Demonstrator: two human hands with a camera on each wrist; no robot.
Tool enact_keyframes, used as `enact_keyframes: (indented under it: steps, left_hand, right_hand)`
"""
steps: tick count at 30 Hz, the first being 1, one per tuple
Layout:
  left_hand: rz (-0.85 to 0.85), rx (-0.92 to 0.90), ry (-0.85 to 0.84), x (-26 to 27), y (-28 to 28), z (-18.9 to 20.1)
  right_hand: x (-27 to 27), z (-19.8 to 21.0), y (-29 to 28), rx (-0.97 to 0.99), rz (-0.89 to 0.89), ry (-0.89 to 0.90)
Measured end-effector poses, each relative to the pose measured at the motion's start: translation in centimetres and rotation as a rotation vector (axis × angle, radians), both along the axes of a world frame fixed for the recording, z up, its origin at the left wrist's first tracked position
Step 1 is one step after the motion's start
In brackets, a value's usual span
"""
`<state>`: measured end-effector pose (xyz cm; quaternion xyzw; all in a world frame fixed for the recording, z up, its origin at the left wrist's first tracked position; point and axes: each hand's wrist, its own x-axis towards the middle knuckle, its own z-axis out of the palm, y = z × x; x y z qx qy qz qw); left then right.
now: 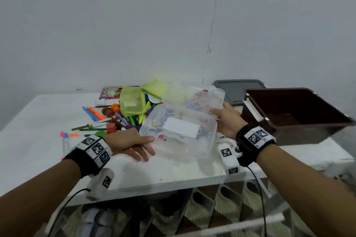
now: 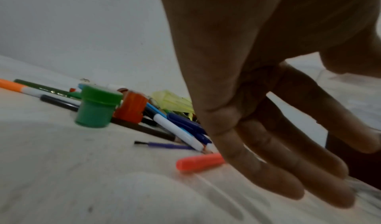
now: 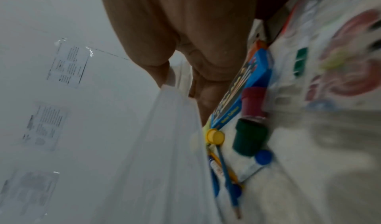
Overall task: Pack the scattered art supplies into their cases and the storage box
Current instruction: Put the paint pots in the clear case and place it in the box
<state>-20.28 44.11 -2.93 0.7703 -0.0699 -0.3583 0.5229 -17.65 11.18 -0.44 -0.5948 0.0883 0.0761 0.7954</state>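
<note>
Right grip [image 1: 226, 121] pinches clear lidded case [image 1: 179, 131] at its far edge | left grip [image 1: 131, 143] flat, fingers straight beside case | risk: one-sided hold tips case, lid opens, contents spill beside brown storage box [image 1: 300, 119].

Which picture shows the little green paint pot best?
The left wrist view: the green paint pot stands upright and close on the table, whole. The head view shows only its green lid behind the left wrist band. The right wrist view shows a darker green pot, blurred.

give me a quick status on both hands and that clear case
Left hand open, fingers against clear case. Right hand grips its far side. Brown box empty; pens loose behind.
</note>
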Motion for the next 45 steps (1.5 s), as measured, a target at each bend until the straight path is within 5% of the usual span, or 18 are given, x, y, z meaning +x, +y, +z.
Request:
enact_keyframes:
  steps: [5,9,11,16,31,40,45]
  left_hand:
    - [-0.190,0.179,-0.384,-1.1,-2.1,-0.6]
    - [-0.189,0.559,-0.849,0.0,-2.1,-2.0]
    - [-0.268,0.732,-0.915,0.2,-2.7,-2.6]
    - [-0.343,1.019,-0.981,0.8,-4.9,-1.6]
    - [0.037,0.709,-0.866,6.1,-1.4,-1.8]
    - [0.254,0.692,-0.870,6.3,0.6,-2.4]
    - [0.220,0.739,-0.686,5.5,-0.3,-1.7]
  right_hand:
    - [-1.8,-1.9,-2.1,0.026,-0.082,-0.048]
    - [-2.7,-2.1,-2.7,0.035,-0.076,-0.055]
    - [-2.8,-2.4,-3.0,0.020,-0.073,-0.048]
    - [-3.0,-3.1,-2.7,-0.011,-0.051,-0.053]
    - [-0.8,-5.8,2.0,-0.162,0.130,0.023]
    - [2.2,-4.4,4.6,-0.350,0.116,0.027]
    - [3.9,-5.3,5.2,-0.551,0.138,-0.005]
